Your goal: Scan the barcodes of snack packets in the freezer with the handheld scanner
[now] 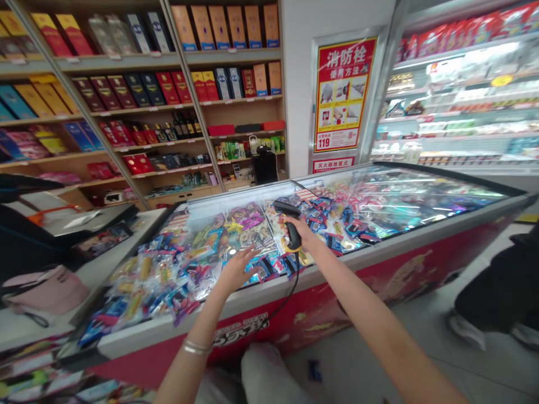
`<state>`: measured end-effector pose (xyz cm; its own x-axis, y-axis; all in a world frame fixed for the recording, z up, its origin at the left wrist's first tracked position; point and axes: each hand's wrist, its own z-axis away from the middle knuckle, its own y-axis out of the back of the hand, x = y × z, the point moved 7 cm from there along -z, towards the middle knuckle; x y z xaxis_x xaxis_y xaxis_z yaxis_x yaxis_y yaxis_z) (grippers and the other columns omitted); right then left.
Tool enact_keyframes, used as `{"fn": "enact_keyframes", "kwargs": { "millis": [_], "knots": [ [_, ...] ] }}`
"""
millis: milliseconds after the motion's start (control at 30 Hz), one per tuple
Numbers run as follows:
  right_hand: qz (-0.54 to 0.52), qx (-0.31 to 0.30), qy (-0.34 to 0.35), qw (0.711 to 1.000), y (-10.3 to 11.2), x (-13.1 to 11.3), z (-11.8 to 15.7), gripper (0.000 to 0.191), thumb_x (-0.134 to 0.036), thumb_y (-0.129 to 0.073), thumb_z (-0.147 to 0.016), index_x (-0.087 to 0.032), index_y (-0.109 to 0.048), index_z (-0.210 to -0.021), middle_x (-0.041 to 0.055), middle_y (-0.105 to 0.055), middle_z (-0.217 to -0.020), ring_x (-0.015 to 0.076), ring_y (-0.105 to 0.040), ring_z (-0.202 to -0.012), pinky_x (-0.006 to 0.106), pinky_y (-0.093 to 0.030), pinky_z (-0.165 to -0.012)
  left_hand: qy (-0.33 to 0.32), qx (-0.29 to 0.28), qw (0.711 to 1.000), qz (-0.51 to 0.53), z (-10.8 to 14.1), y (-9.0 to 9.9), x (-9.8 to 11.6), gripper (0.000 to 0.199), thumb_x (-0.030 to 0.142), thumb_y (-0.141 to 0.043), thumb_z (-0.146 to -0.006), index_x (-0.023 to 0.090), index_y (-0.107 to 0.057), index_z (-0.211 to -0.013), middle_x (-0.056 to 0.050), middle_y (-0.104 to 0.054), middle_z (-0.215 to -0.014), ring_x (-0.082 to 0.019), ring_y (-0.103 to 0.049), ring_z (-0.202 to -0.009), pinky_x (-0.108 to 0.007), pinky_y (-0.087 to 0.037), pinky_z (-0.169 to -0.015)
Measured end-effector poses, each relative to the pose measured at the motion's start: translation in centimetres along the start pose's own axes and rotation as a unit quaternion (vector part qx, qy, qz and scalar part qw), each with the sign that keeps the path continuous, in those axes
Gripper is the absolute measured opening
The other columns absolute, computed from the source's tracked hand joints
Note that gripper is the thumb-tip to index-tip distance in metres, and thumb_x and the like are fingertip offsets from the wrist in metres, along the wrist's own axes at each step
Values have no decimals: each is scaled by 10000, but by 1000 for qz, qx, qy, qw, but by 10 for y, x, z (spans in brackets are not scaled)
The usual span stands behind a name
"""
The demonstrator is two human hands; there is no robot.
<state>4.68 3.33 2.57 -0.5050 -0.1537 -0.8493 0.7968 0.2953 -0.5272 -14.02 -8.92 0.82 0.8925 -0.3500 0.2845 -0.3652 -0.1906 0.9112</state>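
Observation:
My right hand (300,231) is wrapped round the handle of a black and yellow barcode scanner (292,235), held above the chest freezer (320,270). A dark cable hangs from the scanner's base toward the freezer's front. Lower and to the left, my left hand (236,270) reaches over the freezer's front edge, fingers stretched out and nothing visible in them. Small blue packets (265,268) lie close by its fingertips; whether it touches them I cannot tell. Wrapped snacks (147,280) are heaped at the freezer's left end.
A counter with a pink bag (46,289) adjoins the freezer on the left. Shelves of boxes (147,90) stand behind, and a lit display fridge (458,112) is at right. A person in dark trousers (492,280) stands at right. A blue packet (314,370) lies on the floor.

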Motion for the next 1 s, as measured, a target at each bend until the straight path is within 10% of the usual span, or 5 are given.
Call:
{"fn": "enact_keyframes", "kwargs": {
  "millis": [200,433,567,700,1000],
  "knots": [
    [39,48,-38,997,57,0,-4,174,-291,-676,-741,-164,-572,-800,-22,-542,-481,106,-481,-399,205,-402,-359,-18,-40,999,-1,-10,-36,7,629,375,-692,-707,271,-538,-1309,-120,-585,-1235,-287,-532,-1158,-435,-413,-1003],
    [8,23,-63,998,71,8,-19,198,-358,-615,-767,-162,-586,-769,-2,-546,-495,109,-484,-400,204,-392,-373,14,104,980,167,-82,1,-22,598,361,-725,-644,236,-593,-1214,-106,-628,-1122,-272,-575,-1047,-409,-457,-919],
    [-32,-8,-68,997,73,10,-18,296,-430,-482,-806,-163,-610,-798,29,-569,-535,134,-523,-439,222,-411,-394,94,240,836,485,-131,-6,-48,650,400,-678,-697,249,-479,-1297,-63,-619,-1012,-177,-616,-881,-380,-490,-852],
    [18,-19,-95,995,76,15,-12,383,-510,-466,-800,-158,-611,-757,39,-564,-534,134,-496,-409,233,-398,-375,91,229,707,663,-156,-43,-50,620,337,-638,-707,263,-453,-1293,13,-588,-813,-111,-599,-740,-397,-486,-870],
    [61,-66,-86,992,65,11,-5,410,-543,-553,-780,-150,-611,-878,-16,-532,-510,97,-464,-354,200,-377,-366,99,292,730,610,-138,-43,-59,744,173,-690,-533,220,-514,-1255,-45,-642,-992,-139,-597,-819,-263,-483,-735]
  ]
}}
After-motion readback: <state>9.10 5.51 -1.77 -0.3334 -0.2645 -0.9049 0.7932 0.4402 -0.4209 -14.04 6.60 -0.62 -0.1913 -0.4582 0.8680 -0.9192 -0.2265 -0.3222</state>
